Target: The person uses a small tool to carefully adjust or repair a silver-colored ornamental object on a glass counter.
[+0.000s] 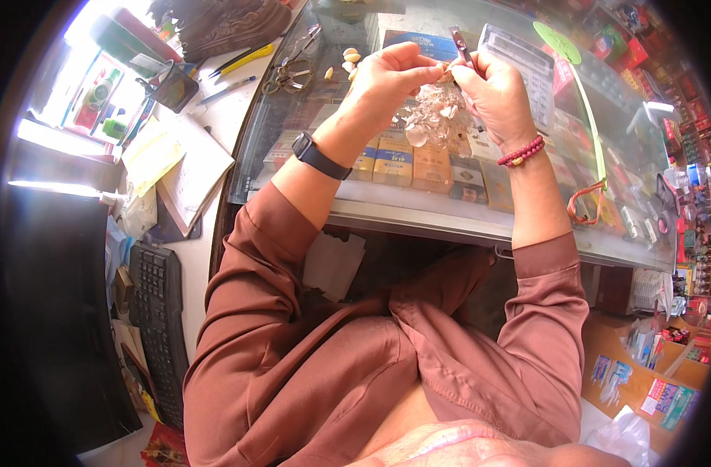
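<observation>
Over the glass counter, my left hand (394,75) has thumb and forefinger pinched together. What it pinches, if anything, is too small and hidden to name. Close beside it, my right hand (497,97) grips a small flat tool (459,47), dark reddish-brown and shiny, whose upper end sticks up above the thumb. The fingertips of both hands almost meet. Below them lies a heap of thin, pale, papery peelings (437,117), perhaps garlic skins. To the left of my left hand, several cream-coloured pieces like peeled cloves (351,56) rest on the glass.
The glass display counter (417,208) holds rows of small boxes. A pale calculator-like device (519,62) and a green strap (589,101) lie at right. On the left are scissors (293,70), a yellow cutter (248,58), a pen cup (171,86) and a keyboard (157,311).
</observation>
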{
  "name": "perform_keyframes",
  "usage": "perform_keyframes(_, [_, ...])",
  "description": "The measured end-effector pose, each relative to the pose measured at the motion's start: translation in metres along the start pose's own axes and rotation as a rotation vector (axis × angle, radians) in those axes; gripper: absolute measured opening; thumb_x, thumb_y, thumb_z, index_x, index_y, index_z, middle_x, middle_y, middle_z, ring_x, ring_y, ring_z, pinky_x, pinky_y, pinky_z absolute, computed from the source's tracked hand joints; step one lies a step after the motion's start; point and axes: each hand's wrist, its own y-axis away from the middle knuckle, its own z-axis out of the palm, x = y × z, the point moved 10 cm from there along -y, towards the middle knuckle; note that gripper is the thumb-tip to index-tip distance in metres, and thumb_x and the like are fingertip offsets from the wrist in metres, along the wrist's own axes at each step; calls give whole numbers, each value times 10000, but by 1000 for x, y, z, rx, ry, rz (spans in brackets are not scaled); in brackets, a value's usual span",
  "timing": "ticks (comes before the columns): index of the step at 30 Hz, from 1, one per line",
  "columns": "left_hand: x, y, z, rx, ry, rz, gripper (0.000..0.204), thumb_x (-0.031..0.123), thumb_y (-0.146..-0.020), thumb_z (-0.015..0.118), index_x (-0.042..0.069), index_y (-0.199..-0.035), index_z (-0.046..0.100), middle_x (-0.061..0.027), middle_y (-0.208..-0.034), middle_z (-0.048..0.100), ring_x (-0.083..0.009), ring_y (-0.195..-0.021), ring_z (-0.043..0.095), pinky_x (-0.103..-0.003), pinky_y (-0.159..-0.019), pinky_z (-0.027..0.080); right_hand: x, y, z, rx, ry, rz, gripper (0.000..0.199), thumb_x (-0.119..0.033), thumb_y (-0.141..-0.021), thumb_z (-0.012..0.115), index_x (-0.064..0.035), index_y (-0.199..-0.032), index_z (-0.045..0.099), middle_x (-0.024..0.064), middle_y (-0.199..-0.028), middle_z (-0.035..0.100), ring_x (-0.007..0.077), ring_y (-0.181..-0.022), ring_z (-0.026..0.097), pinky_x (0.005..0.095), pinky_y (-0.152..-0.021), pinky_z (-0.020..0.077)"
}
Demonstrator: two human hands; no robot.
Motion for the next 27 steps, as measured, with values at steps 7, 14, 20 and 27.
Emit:
perform_keyframes(7, [-16, -3, -13, 117, 466, -93, 101, 0, -834, 651, 0, -828, 550, -164, -921, 651, -162, -821, 623, -216, -693, 509, -1, 0, -6, 53, -18, 13, 136, -116, -839, 623, 13, -802, 647, -23, -677, 584, 25, -612, 477, 200, -541, 395])
perform_keyframes(14, [-21, -6, -26, 224, 503, -67, 90, -37, -831, 635, -6, -851, 552, -171, -902, 655, -209, -812, 647, -264, -709, 538, -5, -3, -11, 83, 154, -83, 104, -101, -814, 644, -3, -840, 665, -5, -696, 623, 40, -630, 539, 197, -578, 438])
perform_keyframes(20, [-16, -5, -19, 144, 395, -46, 75, -15, -830, 646, 5, -830, 574, -149, -871, 667, -189, -775, 654, -260, -678, 543, -18, 3, 1, 79, 317, -135, 146, -104, -797, 691, 11, -886, 680, 52, -736, 669, 78, -662, 605, 226, -619, 494])
perform_keyframes(27, [-9, -1, -15, 154, 186, -20, 79, 36, -835, 668, 14, -846, 593, -118, -849, 669, -178, -782, 674, -254, -656, 550, -24, 5, 4, 93, 409, -242, 161, -108, -802, 698, 33, -879, 684, 116, -753, 675, 135, -648, 630, 253, -607, 504])
